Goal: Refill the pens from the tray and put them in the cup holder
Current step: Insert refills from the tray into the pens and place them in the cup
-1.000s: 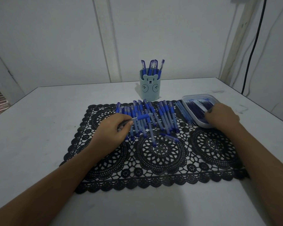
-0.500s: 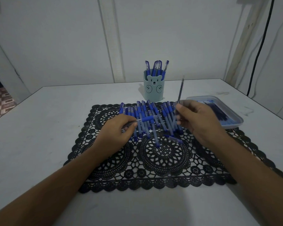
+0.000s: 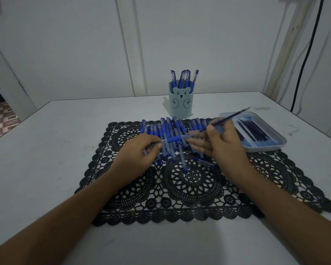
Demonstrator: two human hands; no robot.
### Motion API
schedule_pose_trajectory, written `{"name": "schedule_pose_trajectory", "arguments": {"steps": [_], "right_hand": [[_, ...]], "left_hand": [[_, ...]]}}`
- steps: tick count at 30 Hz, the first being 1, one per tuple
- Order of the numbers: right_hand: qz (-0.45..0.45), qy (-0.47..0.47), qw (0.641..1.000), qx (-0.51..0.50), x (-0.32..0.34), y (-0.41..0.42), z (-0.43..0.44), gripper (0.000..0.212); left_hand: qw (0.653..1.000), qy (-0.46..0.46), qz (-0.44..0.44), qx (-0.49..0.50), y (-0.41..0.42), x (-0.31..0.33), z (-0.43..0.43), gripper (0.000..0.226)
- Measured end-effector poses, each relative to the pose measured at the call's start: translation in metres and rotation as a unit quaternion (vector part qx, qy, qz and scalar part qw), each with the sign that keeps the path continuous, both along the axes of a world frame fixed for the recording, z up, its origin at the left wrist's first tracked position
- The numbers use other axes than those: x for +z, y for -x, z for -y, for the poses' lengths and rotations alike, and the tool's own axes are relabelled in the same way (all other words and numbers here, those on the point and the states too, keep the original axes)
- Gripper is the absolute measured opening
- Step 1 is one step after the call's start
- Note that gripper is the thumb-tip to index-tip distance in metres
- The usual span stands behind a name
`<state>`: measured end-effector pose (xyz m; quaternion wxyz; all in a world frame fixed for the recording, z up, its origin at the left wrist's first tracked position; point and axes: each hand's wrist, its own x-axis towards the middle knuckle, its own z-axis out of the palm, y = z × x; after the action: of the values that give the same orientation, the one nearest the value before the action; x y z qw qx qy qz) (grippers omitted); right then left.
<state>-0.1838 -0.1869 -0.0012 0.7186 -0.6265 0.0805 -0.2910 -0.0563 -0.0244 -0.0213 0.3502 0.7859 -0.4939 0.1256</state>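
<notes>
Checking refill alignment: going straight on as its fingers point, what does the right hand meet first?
Likely the pen barrel held crosswise by the left hand; the right hand points left at its near end, pinching the refill. Depth is uncertain.

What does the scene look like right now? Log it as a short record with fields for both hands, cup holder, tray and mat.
Left hand: grips a pen barrel, level above the mat
Right hand: pinches a refill, near end at the barrel's end
Cup holder: upright behind the mat, several pens inside
Tray: at the mat's far right corner, refills inside
Mat: black lace, loose pens lying across its far half
</notes>
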Motion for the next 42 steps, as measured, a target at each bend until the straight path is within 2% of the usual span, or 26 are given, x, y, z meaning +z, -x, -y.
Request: {"name": "schedule_pose_trajectory", "arguments": {"steps": [9, 13, 16, 23, 35, 38, 42], "right_hand": [[0.015, -0.03, 0.999, 0.009, -0.001, -0.001, 0.003, 0.011], [0.01, -0.089, 0.996, 0.027, 0.0, -0.001, 0.004, 0.013], [0.001, -0.121, 0.992, 0.042, 0.001, 0.0, 0.006, 0.011], [-0.003, -0.127, 0.99, 0.054, 0.002, 0.001, 0.009, 0.006], [0.044, -0.162, 0.983, 0.075, 0.004, 0.004, 0.005, 0.009], [0.034, -0.14, 0.984, 0.1, 0.002, 0.005, 0.002, 0.01], [-0.024, -0.035, 0.994, 0.097, -0.004, 0.004, -0.006, 0.018]], "left_hand": [[1.0, 0.012, 0.004, -0.013, 0.002, 0.001, -0.001, 0.021], [1.0, 0.018, 0.012, -0.02, 0.002, 0.001, -0.001, 0.021], [0.999, 0.022, 0.018, -0.031, 0.003, 0.003, -0.001, 0.03], [0.998, 0.023, 0.034, -0.04, 0.006, 0.004, -0.001, 0.03], [0.999, 0.028, 0.018, -0.041, 0.003, 0.002, -0.001, 0.027], [0.999, 0.024, 0.006, -0.043, 0.004, 0.002, -0.001, 0.023], [0.998, 0.014, 0.008, -0.055, 0.006, 0.003, 0.0, 0.029]]}}
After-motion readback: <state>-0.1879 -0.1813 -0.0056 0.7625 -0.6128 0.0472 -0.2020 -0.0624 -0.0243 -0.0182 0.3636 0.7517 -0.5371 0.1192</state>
